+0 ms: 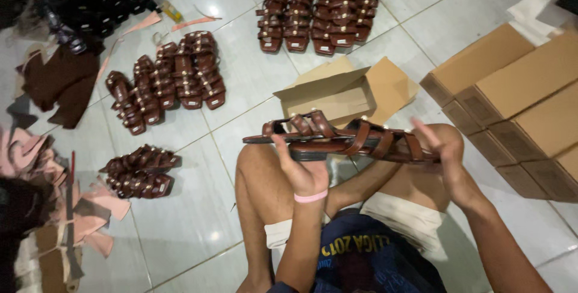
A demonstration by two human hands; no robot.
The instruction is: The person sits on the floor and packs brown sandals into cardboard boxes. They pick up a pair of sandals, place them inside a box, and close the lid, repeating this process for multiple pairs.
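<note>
I hold a pair of brown strappy sandals [343,139] pressed together sole to sole, level above my crossed legs. My left hand [301,169], with a pink band on its wrist, grips them from below near the middle. My right hand [442,148] closes on the end at the right. An open cardboard shoebox [343,91] lies on the tiled floor just beyond the sandals.
Rows of brown sandals lie on the white tiles: a group at far centre [319,10], another at the left [165,79], a small heap nearer [139,172]. Closed cardboard boxes [518,88] are stacked at the right. Pink and brown leather scraps [54,208] cover the left edge.
</note>
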